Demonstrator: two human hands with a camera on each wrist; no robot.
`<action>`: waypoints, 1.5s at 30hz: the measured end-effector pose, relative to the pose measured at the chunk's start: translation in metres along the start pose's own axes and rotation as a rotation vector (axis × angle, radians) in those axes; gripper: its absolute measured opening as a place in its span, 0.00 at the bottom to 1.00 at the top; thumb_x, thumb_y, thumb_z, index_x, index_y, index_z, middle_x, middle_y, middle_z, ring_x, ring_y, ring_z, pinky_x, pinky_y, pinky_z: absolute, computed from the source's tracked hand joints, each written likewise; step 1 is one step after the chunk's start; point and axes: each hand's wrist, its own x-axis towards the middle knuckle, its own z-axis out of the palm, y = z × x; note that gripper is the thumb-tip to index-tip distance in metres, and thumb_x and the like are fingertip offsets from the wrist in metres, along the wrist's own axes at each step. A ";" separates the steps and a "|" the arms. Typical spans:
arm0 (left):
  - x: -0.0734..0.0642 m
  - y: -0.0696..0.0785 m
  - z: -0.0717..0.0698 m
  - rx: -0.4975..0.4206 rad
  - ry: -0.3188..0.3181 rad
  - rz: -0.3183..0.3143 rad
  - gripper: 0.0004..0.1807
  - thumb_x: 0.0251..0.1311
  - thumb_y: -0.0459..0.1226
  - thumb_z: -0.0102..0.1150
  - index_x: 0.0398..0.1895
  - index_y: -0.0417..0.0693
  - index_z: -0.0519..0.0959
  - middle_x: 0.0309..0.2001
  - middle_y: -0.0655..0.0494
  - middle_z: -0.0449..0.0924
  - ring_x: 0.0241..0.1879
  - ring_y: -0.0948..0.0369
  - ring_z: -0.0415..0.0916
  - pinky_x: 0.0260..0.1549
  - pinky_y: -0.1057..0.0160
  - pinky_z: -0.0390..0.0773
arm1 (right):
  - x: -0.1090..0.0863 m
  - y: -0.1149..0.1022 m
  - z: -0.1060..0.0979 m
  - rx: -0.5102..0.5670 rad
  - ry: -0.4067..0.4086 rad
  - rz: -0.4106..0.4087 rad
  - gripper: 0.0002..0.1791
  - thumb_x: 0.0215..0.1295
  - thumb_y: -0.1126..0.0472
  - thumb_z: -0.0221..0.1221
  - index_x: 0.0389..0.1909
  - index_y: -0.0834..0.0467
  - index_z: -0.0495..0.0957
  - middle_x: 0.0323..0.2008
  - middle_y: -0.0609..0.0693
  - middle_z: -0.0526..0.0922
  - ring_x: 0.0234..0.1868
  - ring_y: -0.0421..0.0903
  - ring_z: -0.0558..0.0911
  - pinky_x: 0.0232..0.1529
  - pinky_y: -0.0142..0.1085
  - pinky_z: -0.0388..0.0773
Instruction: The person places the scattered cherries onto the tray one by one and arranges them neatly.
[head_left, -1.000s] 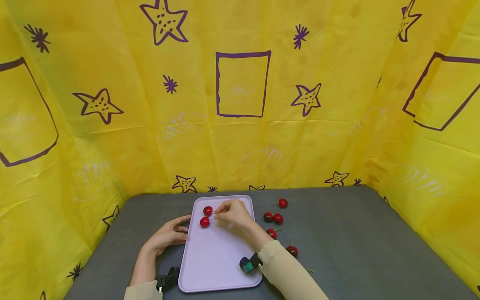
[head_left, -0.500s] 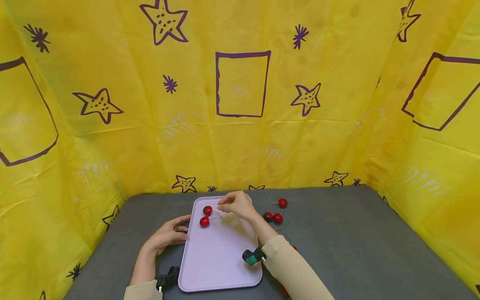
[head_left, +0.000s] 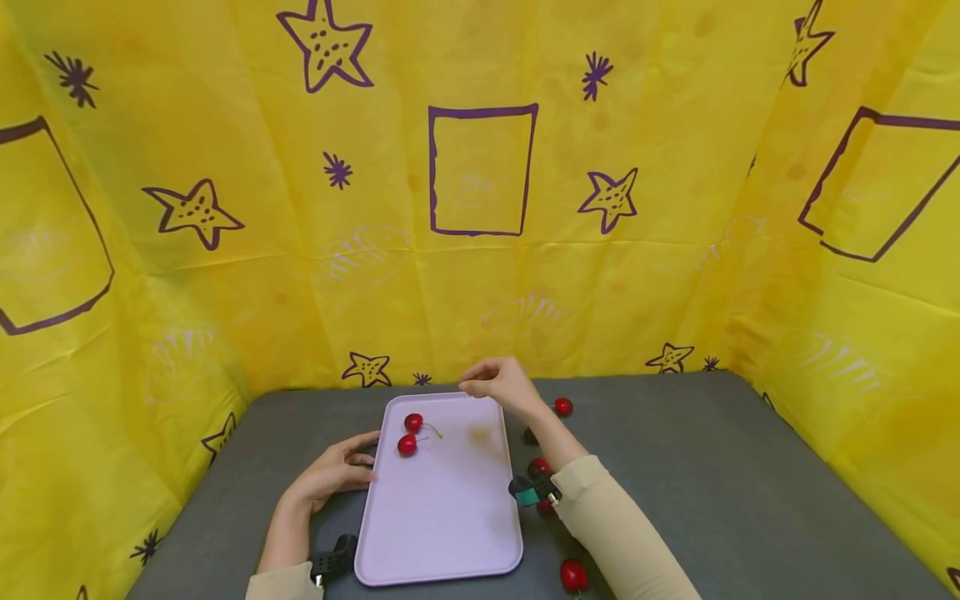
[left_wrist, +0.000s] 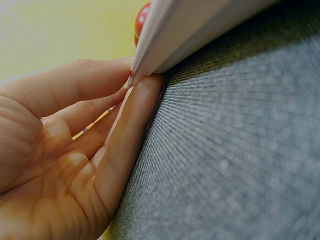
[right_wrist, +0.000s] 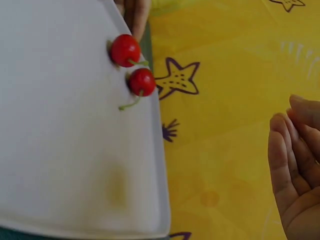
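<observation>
At the left edge of the pale lilac tray [head_left: 450, 508], my left hand [head_left: 337, 475] holds the rim. In the left wrist view, the thumb [left_wrist: 95, 80] meets the rim and a finger [left_wrist: 132, 120] is tucked beneath it, beside the dark tabletop. Two red cherries with green stems lie at the tray's far left: the upper cherry [head_left: 413, 422] and the lower cherry [head_left: 407, 445]. My right hand [head_left: 506, 387] is raised over the tray's far right corner. Its fingers [right_wrist: 292, 155] are loosely bent with nothing between them.
Several more cherries lie on the dark table [head_left: 712, 483] right of the tray, including a back cherry [head_left: 563, 407] and a front cherry [head_left: 573, 575]. My right forearm [head_left: 622, 533] partly covers this group. A yellow patterned curtain [head_left: 480, 308] rises behind the table.
My right hand has let go of the cherry stem and moved up and right, away from the two cherries on the tray. The left hand stays at the rim.
</observation>
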 end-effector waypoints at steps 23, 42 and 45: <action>0.000 -0.001 -0.002 0.002 -0.008 -0.001 0.44 0.54 0.32 0.66 0.75 0.36 0.57 0.49 0.41 0.75 0.42 0.58 0.77 0.46 0.60 0.86 | -0.027 0.003 -0.068 -0.024 0.051 -0.037 0.15 0.58 0.59 0.69 0.44 0.63 0.85 0.40 0.56 0.89 0.35 0.36 0.85 0.43 0.32 0.83; -0.002 0.002 -0.001 0.009 -0.015 0.019 0.44 0.54 0.32 0.65 0.74 0.35 0.57 0.49 0.40 0.76 0.42 0.58 0.78 0.47 0.59 0.86 | -0.062 0.048 -0.106 -0.080 0.001 0.012 0.17 0.61 0.59 0.67 0.47 0.66 0.83 0.39 0.58 0.89 0.33 0.43 0.86 0.38 0.36 0.84; -0.002 0.001 -0.001 0.004 -0.017 0.018 0.44 0.54 0.32 0.66 0.74 0.35 0.56 0.49 0.40 0.75 0.42 0.58 0.78 0.47 0.59 0.86 | -0.068 0.058 -0.111 -0.083 -0.025 0.031 0.17 0.61 0.58 0.67 0.47 0.65 0.83 0.40 0.59 0.89 0.35 0.45 0.87 0.42 0.37 0.85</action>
